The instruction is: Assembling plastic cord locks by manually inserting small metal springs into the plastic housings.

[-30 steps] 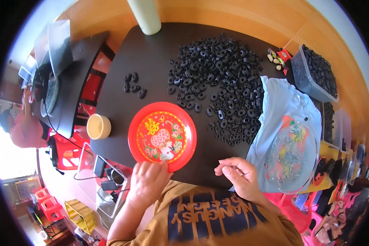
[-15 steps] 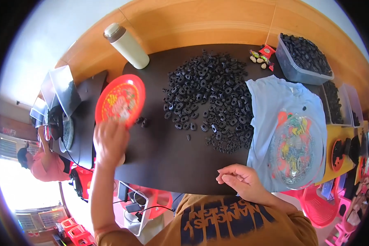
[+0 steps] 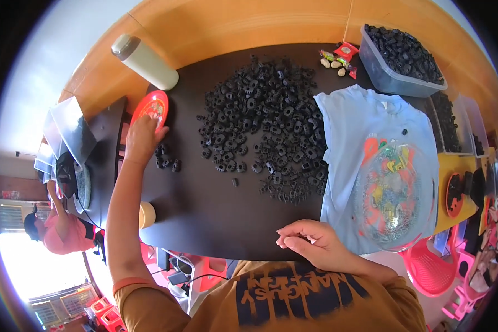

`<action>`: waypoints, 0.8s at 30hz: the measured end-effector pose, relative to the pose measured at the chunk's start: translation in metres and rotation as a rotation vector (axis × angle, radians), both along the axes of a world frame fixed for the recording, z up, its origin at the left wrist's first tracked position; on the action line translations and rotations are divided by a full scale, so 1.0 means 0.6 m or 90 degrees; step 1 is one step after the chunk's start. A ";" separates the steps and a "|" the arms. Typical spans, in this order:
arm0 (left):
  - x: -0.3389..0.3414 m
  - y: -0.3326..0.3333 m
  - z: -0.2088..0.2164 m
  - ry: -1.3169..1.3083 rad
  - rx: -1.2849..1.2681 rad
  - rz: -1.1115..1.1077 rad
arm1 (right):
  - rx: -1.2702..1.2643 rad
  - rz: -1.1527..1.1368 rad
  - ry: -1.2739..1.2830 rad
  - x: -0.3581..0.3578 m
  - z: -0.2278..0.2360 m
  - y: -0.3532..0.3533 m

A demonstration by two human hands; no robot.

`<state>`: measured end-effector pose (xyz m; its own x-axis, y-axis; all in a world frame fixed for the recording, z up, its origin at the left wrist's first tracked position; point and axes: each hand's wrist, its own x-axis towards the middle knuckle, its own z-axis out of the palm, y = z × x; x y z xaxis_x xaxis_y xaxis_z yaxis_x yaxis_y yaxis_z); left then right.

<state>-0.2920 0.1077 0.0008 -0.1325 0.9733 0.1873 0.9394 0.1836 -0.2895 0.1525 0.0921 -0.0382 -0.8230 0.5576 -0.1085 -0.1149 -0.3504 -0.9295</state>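
Observation:
At the far left of the dark table, my left hand [image 3: 143, 137] grips the near rim of a red plate [image 3: 159, 100] with a coloured pattern. Its thumb lies at the rim and its fingers reach onto the inner side. A few small black parts [image 3: 166, 160] lie beside this hand. My right hand [image 3: 315, 240] rests over the front edge of the table with fingers curled toward the thumb; whether anything is in them is hidden. Beyond it spreads a large heap of small black plastic parts [image 3: 260, 108].
A pale green flask [image 3: 149, 66] stands behind the plate, and a yellow cup [image 3: 146, 214] by my left forearm. At right lie a light blue shirt [image 3: 343, 127] and a clear round dish [image 3: 390, 193]. Behind are wrapped sweets [image 3: 346, 51] and a tub of black parts [image 3: 398, 83]. Another person [image 3: 66, 235] sits far left.
My left hand has moved away from me and lowered the red plate toward the table's far left, near the flask. The yellow cup has come into fuller view. My right hand keeps its pose.

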 end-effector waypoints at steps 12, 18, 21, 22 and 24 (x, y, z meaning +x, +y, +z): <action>0.194 0.016 -0.024 -0.356 0.085 0.028 | 0.103 0.041 -0.015 0.002 0.006 0.010; 0.265 0.009 -0.034 -0.455 0.123 0.004 | 0.097 0.040 0.010 0.006 0.012 0.016; 0.294 -0.024 -0.022 -0.573 0.117 0.065 | 0.115 0.051 -0.008 0.007 0.011 0.017; 0.300 -0.034 -0.018 -0.594 0.142 0.061 | 0.121 0.043 0.005 0.007 0.011 0.017; 0.311 -0.059 -0.014 -0.545 0.218 0.043 | 0.114 0.045 0.011 0.005 0.009 0.017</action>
<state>-0.1056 0.0722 -0.0075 -0.4130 0.8683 0.2749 0.7924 0.1938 0.5785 0.1553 0.1024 -0.0328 -0.8616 0.5076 0.0016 -0.1120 -0.1871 -0.9759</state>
